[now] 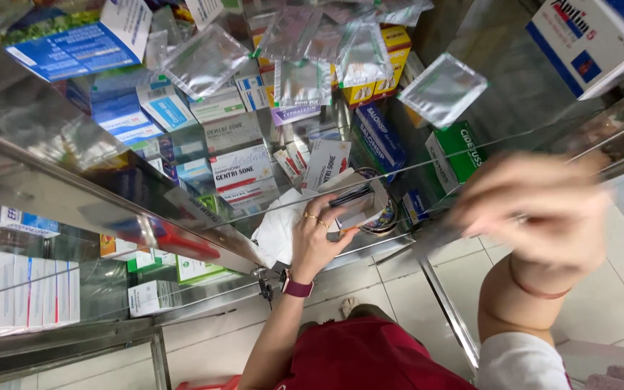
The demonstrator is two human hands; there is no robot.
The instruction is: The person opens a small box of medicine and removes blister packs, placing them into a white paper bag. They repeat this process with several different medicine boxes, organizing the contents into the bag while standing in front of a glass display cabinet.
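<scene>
Behind the glass front of the display cabinet, on a lower shelf packed with medicine cartons, the left hand reaches in with rings on two fingers and a maroon watch at the wrist. Its fingers are curled around a small white box, held near the shelf's front edge, just beside a round tin and a loose white paper. Right hand: raised at the cabinet's right edge, heavily blurred; grip cannot be told, nothing seen in it. Green carton stands further back. Judged step: box gripped, being handled among the stock. Next move calls for a clear path past the neighbouring cartons and the glass edge.
</scene>
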